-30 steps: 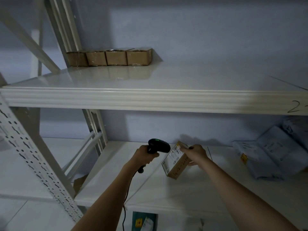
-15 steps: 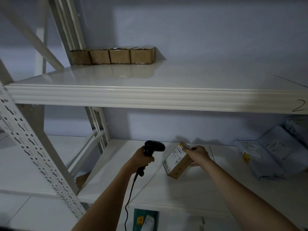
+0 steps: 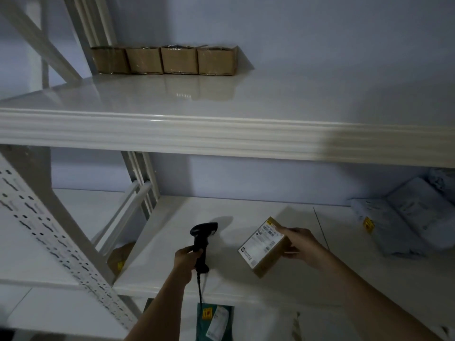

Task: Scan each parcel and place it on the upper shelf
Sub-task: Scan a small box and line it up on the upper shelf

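Head view shows the left hand with its grip closed round the handle of a black scanner, head up and cable hanging below, while the right hand grips a small brown parcel by its right side, tilted with the white label facing up and left, above the lower shelf. Scanner and parcel are near but apart; four brown boxes stand in a row at the back left of the upper shelf, and grey bags lie on the lower shelf at right
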`<state>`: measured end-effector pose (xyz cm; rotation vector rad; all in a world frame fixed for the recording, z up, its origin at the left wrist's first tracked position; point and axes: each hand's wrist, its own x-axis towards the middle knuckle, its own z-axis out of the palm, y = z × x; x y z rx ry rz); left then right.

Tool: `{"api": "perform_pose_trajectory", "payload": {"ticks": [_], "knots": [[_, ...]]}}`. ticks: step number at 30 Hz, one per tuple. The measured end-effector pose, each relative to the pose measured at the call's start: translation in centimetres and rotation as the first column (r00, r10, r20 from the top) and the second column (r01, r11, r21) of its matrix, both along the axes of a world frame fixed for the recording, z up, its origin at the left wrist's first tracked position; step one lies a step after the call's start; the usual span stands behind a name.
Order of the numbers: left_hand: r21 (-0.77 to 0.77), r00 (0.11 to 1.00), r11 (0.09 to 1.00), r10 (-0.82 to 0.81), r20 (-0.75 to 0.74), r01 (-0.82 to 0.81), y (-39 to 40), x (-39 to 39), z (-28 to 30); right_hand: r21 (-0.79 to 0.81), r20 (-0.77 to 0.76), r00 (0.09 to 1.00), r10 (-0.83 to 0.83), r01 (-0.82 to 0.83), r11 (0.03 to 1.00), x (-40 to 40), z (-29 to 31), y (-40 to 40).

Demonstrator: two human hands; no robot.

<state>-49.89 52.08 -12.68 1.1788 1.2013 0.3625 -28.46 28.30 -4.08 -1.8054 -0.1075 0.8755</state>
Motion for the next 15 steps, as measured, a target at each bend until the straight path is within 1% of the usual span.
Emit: {"api": "perform_pose_trajectory", "payload": {"ticks": [3,5,8,11,13,15], "knots": [[0.029,0.998,0.998,-0.048,-0.033,0.049,0.5,0.2,-0.7,0.001,-0.024,1.0,0.008,-0.008,1.0,-0.3,-0.5,0.5],[0.071,0.993,0.994,-0.079,-0.092,0.086,0.6,0.4,-0.9,0.008,-0.028,1.0,0.005,-0.005,1.0,-0.4,-0.5,0.8],[0.129,0.983,0.987,-0.072,-0.171,0.095,0.7,0.4,-0.9,0.031,-0.026,0.999,-0.021,0.022,0.999,-0.3,-0.3,1.2],[0.134,0.964,0.98,-0.112,-0.241,0.147,0.9,0.0,-0.6,0.059,-0.016,0.998,-0.055,0.056,0.997,-0.2,0.3,1.5],[0.133,0.936,0.969,-0.158,-0.315,0.208,1.0,0.0,-0.1,0.064,0.0,0.998,-0.062,0.061,0.996,-0.1,0.9,1.6],[0.194,0.889,0.952,-0.13,-0.438,0.235,0.8,0.5,1.3,0.064,0.016,0.998,-0.054,0.053,0.997,-0.1,1.8,1.8]]}}
